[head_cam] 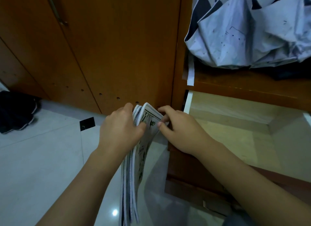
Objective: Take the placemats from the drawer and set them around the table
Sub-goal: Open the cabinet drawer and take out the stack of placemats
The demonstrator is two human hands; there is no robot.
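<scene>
Pale glossy floor tiles (42, 158) run up to an orange-brown wooden cabinet (109, 49), its pulled-out drawer (235, 133) showing a light wood bottom at the right. Over the floor, just left of the drawer, the left hand (121, 129) curls round the upper end of a stack of placemats (134, 175), white with green print and hanging on edge, while the right hand (180, 131) pinches the stack's top corner from the other side, thumb on the printed face. Farther out, a crumpled pale blue cloth (249, 32) lies on the ledge above the drawer, and a dark bundle (15, 111) sits on the floor at far left.
</scene>
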